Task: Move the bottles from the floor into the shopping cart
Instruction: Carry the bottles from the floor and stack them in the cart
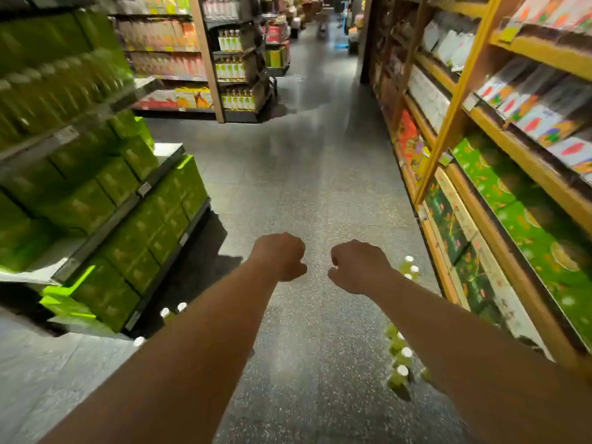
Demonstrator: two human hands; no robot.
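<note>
Both my arms reach forward over the aisle floor. My left hand [281, 256] and my right hand [357, 266] are curled into fists with nothing in them. Green bottles with white caps stand on the floor. One group [400, 363] stands under my right forearm, and more bottles [410, 267] stand farther on beside the right shelf. Two bottles [173, 312] stand by the left shelf's base, with another cap [139, 341] at the edge of my left arm. No shopping cart is in view.
A shelf [96, 193] of green boxes lines the left side. Wooden shelves [499, 149] with colourful packages line the right. The speckled grey floor [307, 174] runs ahead to more shelving [224, 75] at the far end.
</note>
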